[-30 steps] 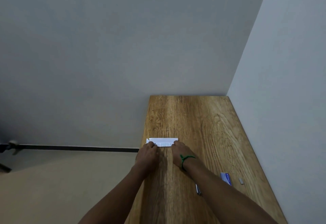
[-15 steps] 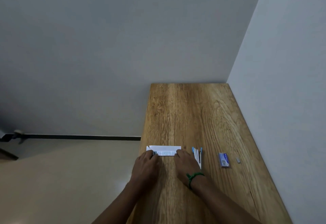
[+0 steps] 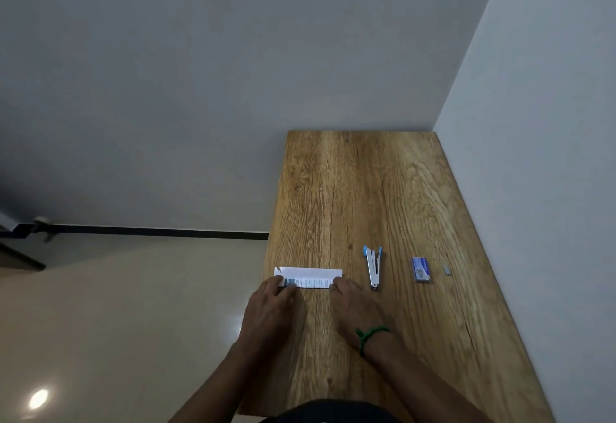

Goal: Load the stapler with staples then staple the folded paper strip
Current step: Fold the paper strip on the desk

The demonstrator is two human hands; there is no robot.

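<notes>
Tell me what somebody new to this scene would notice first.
Most eyes would go to the two hands, left hand and right hand, pressing the ends of a white paper strip near the left edge of the wooden table. To the right of the strip lie a stapler with blue tips, a small blue staple box and a tiny grey staple bar. A green wristband marks the right wrist.

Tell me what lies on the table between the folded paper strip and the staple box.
In the head view, the open stapler lies between the paper strip and the staple box; otherwise bare wooden table.
</notes>
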